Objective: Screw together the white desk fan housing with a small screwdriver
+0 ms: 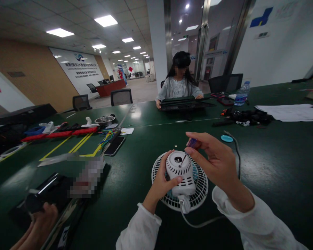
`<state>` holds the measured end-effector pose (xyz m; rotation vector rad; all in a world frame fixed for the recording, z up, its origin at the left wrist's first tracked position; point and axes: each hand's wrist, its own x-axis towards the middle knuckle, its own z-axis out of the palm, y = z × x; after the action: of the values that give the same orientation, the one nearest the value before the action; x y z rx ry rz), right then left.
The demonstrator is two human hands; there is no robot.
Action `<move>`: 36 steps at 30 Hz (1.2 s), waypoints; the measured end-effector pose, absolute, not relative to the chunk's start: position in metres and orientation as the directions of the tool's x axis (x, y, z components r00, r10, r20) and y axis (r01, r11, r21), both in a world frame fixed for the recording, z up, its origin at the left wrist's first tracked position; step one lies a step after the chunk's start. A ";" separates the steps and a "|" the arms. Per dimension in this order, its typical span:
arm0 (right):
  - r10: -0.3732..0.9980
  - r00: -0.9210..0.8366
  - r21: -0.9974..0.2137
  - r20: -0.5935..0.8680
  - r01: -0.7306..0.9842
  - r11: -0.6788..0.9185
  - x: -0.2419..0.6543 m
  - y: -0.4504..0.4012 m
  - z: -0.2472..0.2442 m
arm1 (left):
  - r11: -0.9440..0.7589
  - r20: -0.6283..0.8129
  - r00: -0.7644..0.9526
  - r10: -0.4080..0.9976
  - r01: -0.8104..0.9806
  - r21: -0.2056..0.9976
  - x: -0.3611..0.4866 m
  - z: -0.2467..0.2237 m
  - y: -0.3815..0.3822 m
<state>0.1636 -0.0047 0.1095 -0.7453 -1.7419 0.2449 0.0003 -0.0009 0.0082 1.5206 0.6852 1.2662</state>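
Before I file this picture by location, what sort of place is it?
Most likely a company office: a large wall sign carries a logo and lettering, a red desk stands before it, and office chairs line the green table.

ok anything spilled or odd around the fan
Nothing looks spilled. The white fan lies grille-down, an unusual pose, but the left hand grips it while the right hand holds a screwdriver to it.

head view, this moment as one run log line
left hand: gripping fan housing | right hand: holding screwdriver, angled toward fan housing | fan: housing upward, on table
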 end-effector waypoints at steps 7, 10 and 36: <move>0.577 -0.135 -0.503 0.805 0.360 0.786 0.162 -0.004 0.110 | -0.352 0.386 0.280 0.879 -0.165 0.921 0.000 0.007 0.000; 0.578 -0.144 -0.499 0.803 0.365 0.786 0.162 -0.004 0.111 | -0.349 0.381 0.279 0.882 -0.158 0.924 0.001 0.008 0.000; 0.537 -0.239 -0.411 0.809 0.422 0.808 0.165 -0.007 0.118 | -0.774 0.833 0.074 0.549 0.421 0.473 0.000 0.033 -0.049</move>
<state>0.1651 -0.0069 0.1177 -0.7266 -1.8695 0.1275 0.0000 -0.0487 0.0334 2.2210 1.0080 1.8047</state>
